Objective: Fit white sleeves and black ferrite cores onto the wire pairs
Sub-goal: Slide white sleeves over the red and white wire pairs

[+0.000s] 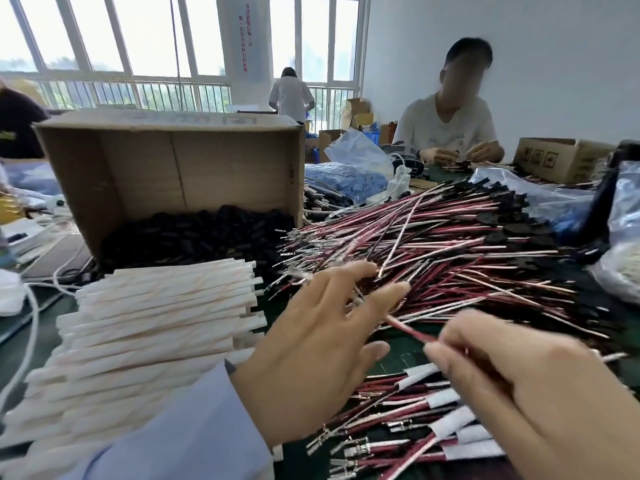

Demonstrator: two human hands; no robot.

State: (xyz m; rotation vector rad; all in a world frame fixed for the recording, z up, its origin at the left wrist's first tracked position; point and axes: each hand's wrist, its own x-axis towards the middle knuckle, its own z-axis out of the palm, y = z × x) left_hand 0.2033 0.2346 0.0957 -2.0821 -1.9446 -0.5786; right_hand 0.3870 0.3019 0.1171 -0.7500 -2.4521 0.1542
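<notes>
Head camera, the only view: my left hand sits in the middle of the frame with its fingers straight and spread. It holds nothing, and the fingertips rest on the near edge of the wire pile, which fills the centre right. My right hand, at lower right, pinches one red wire pair between thumb and fingertip. The free end of that pair runs up and left toward my left fingers. Both hands are blurred, so I cannot tell exactly how firm the pinch is.

The white sleeves lie stacked at lower left, just beside my left wrist. The black cores are heaped in the tipped cardboard box at upper left, behind the sleeves. More wires with white bands lie on the table at the bottom, under my right hand.

The likeliest trouble, as I judge it, is snagging. The far end of the pair looks to be among the pile, and the bare metal ends could hook neighbouring wires and drag them out. A light pinch on a thin wire could also slip. My left cuff is close enough to the sleeves that swinging across for one could scatter the stack. I have neither a sleeve nor a core in hand yet.
</notes>
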